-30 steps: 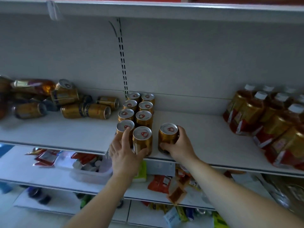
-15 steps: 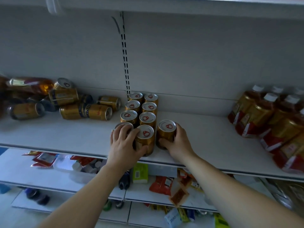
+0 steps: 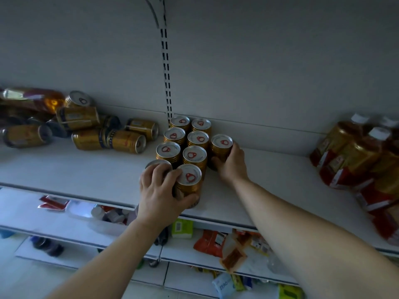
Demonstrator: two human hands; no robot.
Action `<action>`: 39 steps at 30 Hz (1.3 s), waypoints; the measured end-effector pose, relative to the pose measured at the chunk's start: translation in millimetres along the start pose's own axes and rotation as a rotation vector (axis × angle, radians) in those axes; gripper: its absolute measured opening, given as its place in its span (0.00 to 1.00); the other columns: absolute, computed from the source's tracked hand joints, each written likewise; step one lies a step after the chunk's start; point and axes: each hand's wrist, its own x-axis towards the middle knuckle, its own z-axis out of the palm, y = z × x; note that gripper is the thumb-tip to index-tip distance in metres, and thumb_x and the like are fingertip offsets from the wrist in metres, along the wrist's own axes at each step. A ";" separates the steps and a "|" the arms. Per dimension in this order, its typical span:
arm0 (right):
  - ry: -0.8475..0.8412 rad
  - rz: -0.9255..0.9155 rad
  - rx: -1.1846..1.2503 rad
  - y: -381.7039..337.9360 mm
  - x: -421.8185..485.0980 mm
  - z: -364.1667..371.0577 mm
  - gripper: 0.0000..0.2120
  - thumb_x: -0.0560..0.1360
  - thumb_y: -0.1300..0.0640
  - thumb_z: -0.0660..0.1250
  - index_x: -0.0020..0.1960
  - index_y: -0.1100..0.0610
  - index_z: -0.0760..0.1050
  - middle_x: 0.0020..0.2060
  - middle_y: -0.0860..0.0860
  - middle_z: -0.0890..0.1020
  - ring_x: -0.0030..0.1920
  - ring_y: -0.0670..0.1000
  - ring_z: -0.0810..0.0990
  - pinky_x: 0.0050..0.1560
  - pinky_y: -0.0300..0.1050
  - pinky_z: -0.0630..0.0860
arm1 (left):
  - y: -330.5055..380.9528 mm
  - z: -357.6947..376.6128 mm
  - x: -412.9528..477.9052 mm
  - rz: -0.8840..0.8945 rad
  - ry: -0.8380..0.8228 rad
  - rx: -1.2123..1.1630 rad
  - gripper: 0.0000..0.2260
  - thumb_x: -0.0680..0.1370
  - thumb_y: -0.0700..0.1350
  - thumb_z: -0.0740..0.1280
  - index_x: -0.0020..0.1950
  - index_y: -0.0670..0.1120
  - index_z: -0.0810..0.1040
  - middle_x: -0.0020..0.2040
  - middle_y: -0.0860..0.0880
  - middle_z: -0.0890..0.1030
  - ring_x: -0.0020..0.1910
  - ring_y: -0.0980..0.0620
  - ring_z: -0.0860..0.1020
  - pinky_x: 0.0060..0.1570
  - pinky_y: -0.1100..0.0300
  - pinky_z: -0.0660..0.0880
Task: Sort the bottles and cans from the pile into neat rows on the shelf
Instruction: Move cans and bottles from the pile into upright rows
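Right hand [image 3: 232, 166] curls round a gold can [image 3: 221, 147] with a silver top and red tab, upright on the shelf [image 3: 269, 182] just right of the two rows [image 3: 195, 139]. Left hand [image 3: 159, 190] curls over the front pair [image 3: 190, 180], seemingly gripping both, though it mostly hides one. All these stand with long axes vertical, while the pile [image 3: 108, 137] at the left lies sideways.

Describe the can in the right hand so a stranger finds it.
On the white shelf, gold cans stand upright in two columns. This can stands alone beside their right side, the only one with the right hand round it.
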 end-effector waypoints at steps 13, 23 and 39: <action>-0.010 0.019 -0.085 3.1 59.9 13.4 0.36 0.74 0.53 0.69 0.75 0.60 0.53 0.71 0.59 0.68 0.68 0.60 0.70 0.65 0.52 0.67 | -5.1 8.7 -4.4 0.054 0.089 0.063 0.31 0.64 0.67 0.66 0.59 0.49 0.71 0.59 0.47 0.68 0.61 0.41 0.65 0.55 0.40 0.73; 0.007 0.089 -0.152 -13.5 64.3 2.7 0.38 0.72 0.48 0.72 0.74 0.60 0.57 0.70 0.60 0.66 0.69 0.61 0.68 0.66 0.54 0.67 | -3.6 -3.2 -2.0 0.013 -0.086 0.076 0.31 0.66 0.68 0.63 0.62 0.50 0.69 0.61 0.47 0.67 0.63 0.41 0.62 0.58 0.37 0.71; -0.215 -0.320 -0.557 -154.3 -3.1 27.7 0.35 0.76 0.40 0.64 0.75 0.58 0.59 0.72 0.57 0.66 0.70 0.59 0.67 0.66 0.52 0.67 | -85.0 -115.4 44.7 -0.255 -0.580 -0.029 0.31 0.75 0.62 0.64 0.75 0.57 0.59 0.77 0.52 0.56 0.75 0.48 0.55 0.72 0.48 0.58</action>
